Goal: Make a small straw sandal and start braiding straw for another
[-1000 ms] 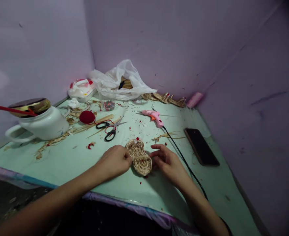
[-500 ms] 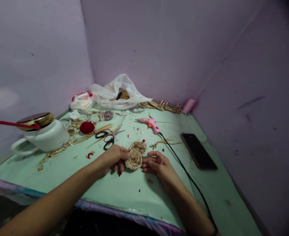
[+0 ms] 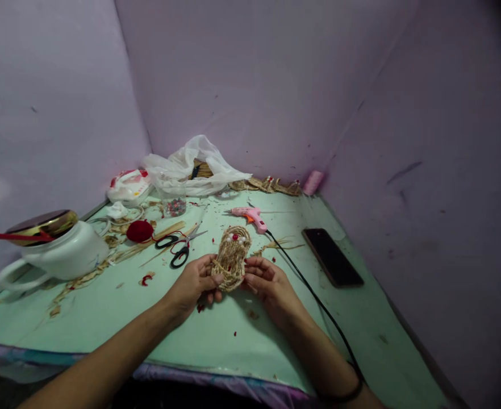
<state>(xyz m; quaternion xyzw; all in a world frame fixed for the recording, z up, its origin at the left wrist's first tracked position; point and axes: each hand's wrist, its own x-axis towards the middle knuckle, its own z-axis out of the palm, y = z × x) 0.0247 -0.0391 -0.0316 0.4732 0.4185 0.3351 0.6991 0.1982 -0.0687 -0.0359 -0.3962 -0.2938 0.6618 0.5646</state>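
1. Braidwork [image 3: 233, 255], straw-coloured and shaped like a small sole, was at the centre of the frame, with its beaded end pointing away from the person. That angle probably let its decorated face be seen clearly.
2. The left hand [image 3: 196, 284] had its grip pinching the lower left edge, thumb on top and fingers underneath, seemingly to steady the piece and tilt that face upward.
3. The right hand [image 3: 274, 287] met the opposite edge with curled fingers, perhaps to balance it. I could not tell whether this grip pinched the edge or merely touched it.
4. A red bead [image 3: 235, 237] sat near the far end between white ones, placed roughly midway across, presumably for symmetry.
5. The pink glue gun [image 3: 250, 217] lay just beyond the piece on the table [image 3: 191, 343], its nozzle pointing left, away from the right hand, which seemed a safe way to park it. Its black cord [image 3: 289, 259] ran toward the lower right, clear of the braiding.
6. Black-handled scissors [image 3: 186, 241] lay left of centre, handles toward the person, probably for easy pickup. Red yarn [image 3: 140, 231] sat beside them.
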